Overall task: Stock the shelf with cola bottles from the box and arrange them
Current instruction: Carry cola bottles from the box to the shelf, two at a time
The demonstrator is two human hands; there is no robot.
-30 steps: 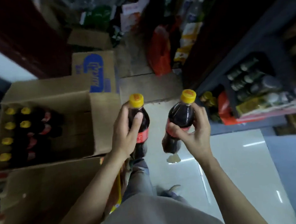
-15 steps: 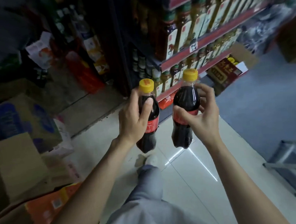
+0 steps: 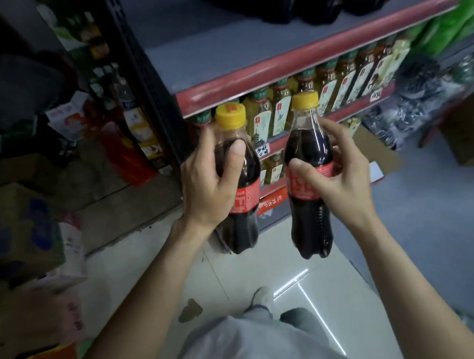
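"Look, what is the person holding?"

"Two cola bottles. The left hand (image 3: 211, 186) is wrapped round the left cola bottle (image 3: 240, 179), thumb across the front, fingers curled behind. The right hand (image 3: 338, 178) pinches the right cola bottle (image 3: 309, 175) round its middle, thumb on the red label, fingers curled round the far side."

"Where are the bottles?"

"Up in the air, upright, just beside each other but not touching. They are in front of the shelf (image 3: 279, 68), below its red edge. The grey top of that shelf has bare room near the front."

"Are they heavy?"

"I think so. Both look full of dark drink right up to the neck, so each is a good weight for one hand. The plastic is smooth and might slip, and it may give a little if squeezed."

"Where is best to hold one?"

"Round the middle, where the label is. The yellow caps (image 3: 230, 116) are too small to carry by."

"Will they break?"

"Probably not, but a dropped one could fizz up."

"What are those under the shelf?"

"Rows of tea bottles (image 3: 279, 113) with green lids."
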